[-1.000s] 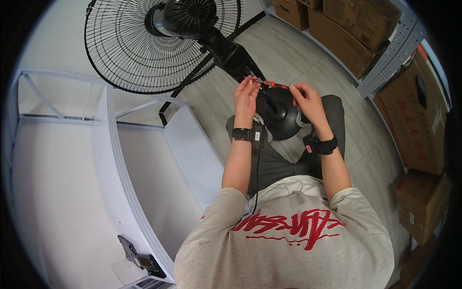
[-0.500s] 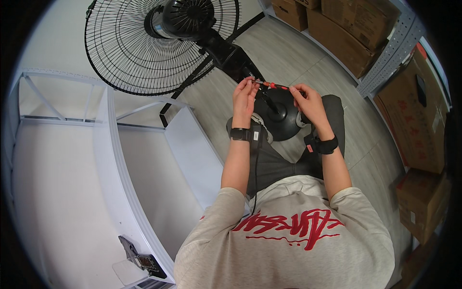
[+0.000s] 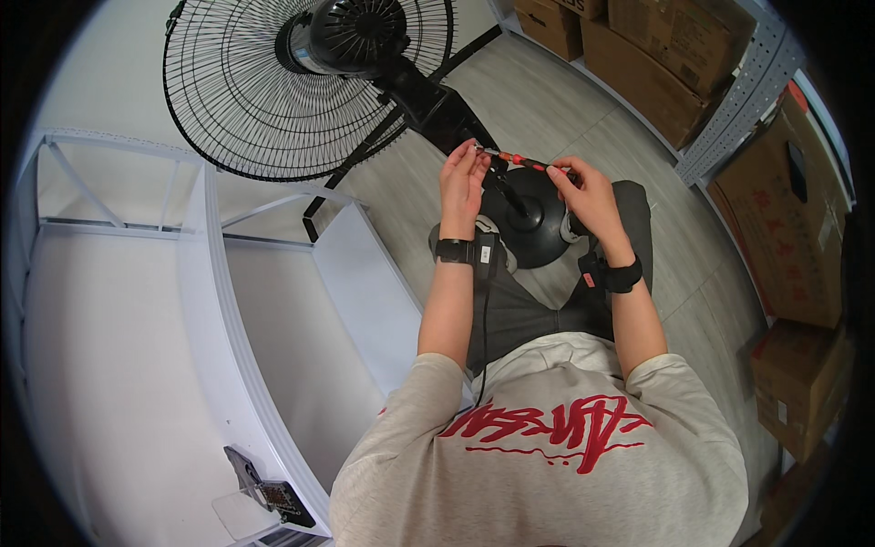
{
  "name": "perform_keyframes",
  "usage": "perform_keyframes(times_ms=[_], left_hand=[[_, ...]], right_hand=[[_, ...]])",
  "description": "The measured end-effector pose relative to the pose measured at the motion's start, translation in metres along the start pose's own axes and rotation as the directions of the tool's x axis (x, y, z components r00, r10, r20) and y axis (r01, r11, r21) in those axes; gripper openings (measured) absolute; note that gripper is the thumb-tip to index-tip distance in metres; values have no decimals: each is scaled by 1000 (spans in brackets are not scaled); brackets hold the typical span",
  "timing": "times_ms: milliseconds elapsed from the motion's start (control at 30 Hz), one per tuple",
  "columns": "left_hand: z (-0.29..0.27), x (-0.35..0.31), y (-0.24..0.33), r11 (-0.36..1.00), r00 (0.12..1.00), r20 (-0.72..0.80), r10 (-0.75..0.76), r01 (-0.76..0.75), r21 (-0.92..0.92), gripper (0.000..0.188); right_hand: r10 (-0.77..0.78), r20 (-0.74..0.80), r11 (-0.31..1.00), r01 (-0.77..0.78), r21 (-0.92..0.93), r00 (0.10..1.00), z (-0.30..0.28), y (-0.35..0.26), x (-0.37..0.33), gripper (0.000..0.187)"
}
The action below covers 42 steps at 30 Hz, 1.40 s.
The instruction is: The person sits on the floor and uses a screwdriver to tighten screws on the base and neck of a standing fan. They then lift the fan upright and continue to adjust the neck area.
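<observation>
My right hand (image 3: pixel 586 191) is closed around the rear end of a red-and-black screwdriver (image 3: pixel 529 162). The tool's shaft points left, toward the fingertips of my left hand (image 3: pixel 462 178). Those fingertips are pinched together at the tip; whatever sits between them is too small to make out. Just beyond both hands rises a black standing fan (image 3: pixel 428 100), its wire cage (image 3: pixel 264 91) at the upper left and its round base (image 3: pixel 538 242) on the floor between my feet. Both my wrists wear black straps.
White metal shelving (image 3: pixel 246 337) stands on my left, with a small black device (image 3: pixel 278 497) at its near edge. Cardboard boxes (image 3: pixel 647 82) fill a rack at the far right. A dark flat object (image 3: pixel 797 170) is on another box (image 3: pixel 784 214).
The screwdriver and my right hand have shifted very slightly. My left fingertips have lifted a little at the tool's tip. The fan stays in place.
</observation>
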<state>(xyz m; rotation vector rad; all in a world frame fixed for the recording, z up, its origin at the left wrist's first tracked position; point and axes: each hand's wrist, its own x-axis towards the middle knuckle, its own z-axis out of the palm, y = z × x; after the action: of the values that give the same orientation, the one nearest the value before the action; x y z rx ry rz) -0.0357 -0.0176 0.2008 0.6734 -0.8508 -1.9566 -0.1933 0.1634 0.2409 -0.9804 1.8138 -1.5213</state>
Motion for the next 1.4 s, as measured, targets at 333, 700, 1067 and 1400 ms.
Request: perform_keyframes(times_ms=[333,700,1067,1400], left_hand=[[23,-3,17,987,996,67,66,-75,141,24],[71,10,34,960,989,147,21,21,-280,20],[72,14,56,963,989,145,40,0,-268,24],[71,10,65,998,987,156,25,-16,-58,29]], right_hand=[[-217,-58,970,209,-122,974,-10,-18,-9,27],[-332,-194,935,296,-193,923,16,-46,-12,26],[-434,-222,895,389,-218,873,32,-68,3,23],[-517,-179,834,446,-324,837,35,-81,15,26]])
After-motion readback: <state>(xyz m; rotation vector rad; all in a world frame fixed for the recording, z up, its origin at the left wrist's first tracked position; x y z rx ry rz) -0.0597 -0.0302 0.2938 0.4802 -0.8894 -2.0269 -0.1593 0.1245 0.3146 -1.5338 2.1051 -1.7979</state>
